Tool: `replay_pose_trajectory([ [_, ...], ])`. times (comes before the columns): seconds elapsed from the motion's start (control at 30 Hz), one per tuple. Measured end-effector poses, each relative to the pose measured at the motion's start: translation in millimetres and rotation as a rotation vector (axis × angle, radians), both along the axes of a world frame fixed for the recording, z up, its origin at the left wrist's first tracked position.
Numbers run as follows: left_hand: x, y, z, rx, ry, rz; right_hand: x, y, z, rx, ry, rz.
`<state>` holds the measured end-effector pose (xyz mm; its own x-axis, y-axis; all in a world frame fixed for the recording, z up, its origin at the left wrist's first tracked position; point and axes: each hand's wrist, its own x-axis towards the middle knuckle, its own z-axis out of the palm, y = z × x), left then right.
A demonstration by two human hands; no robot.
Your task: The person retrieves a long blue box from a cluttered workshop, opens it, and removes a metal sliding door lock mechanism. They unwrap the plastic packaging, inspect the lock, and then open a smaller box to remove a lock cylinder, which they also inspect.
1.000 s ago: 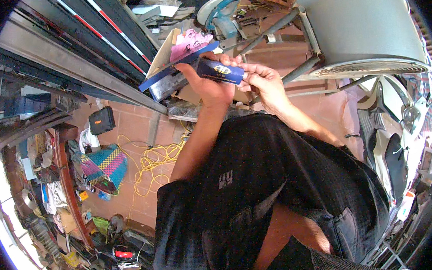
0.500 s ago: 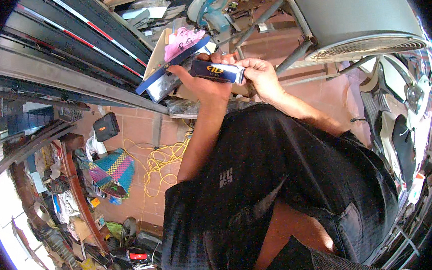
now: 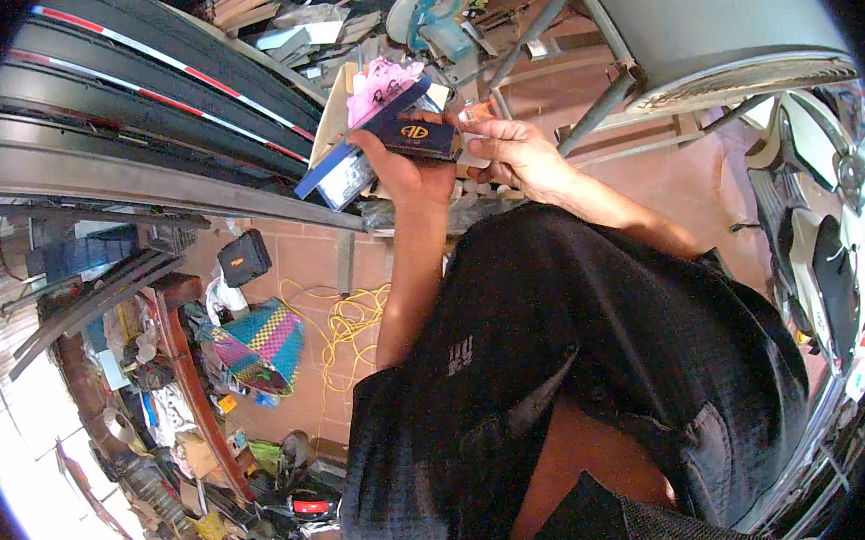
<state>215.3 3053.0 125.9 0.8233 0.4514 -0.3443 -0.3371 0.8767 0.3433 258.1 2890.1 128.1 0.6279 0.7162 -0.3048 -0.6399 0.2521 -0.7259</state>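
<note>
A small dark-blue box (image 3: pixel 422 142) with a gold emblem lies across my left hand (image 3: pixel 408 176), the thumb along its left end and the fingers behind it. My right hand (image 3: pixel 523 153) is at the box's right end, its fingers bent together around something pale and small that I cannot make out. Just behind my left hand stands a larger open carton (image 3: pixel 331 177) with a blue edge. A crumpled pink bag (image 3: pixel 380 88) with dark marks sits in its top.
Long dark metal profiles (image 3: pixel 181 117) with red-and-white strips run along the left. A large grey drum-shaped housing (image 3: pixel 717 29) on a tubular frame stands at the upper right. Yellow cord (image 3: pixel 351 326) is tangled on the tiled floor beside a woven multicoloured bag (image 3: pixel 257 347). A teal-and-white power tool (image 3: pixel 435 19) lies beyond.
My right fingers have drawn slightly away from the box's right end, where a pale flap showed before. The small box has turned a little; the whole view has shifted slightly.
</note>
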Motion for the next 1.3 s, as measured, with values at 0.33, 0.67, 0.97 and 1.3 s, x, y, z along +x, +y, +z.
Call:
replay_pose_trajectory([
  [0.33, -9.9, -23.9, 33.0, 0.694, -0.180, 0.011, 0.5, 4.0, -5.2, 0.178, 0.441, 0.019],
  [0.67, -14.3, -18.3, 43.5, 0.649, -0.123, -0.042, 1.5, -2.7, -26.6, 0.102, 0.547, 0.151],
  [0.97, -9.4, 18.8, 16.8, 0.108, 0.152, -0.091, -3.4, -15.2, -11.2, -0.024, 0.320, 0.197],
  [1.3, -25.5, 37.5, -10.6, 0.023, -0.023, -0.003, -3.0, -21.8, -9.3, -0.152, -0.113, 0.282],
])
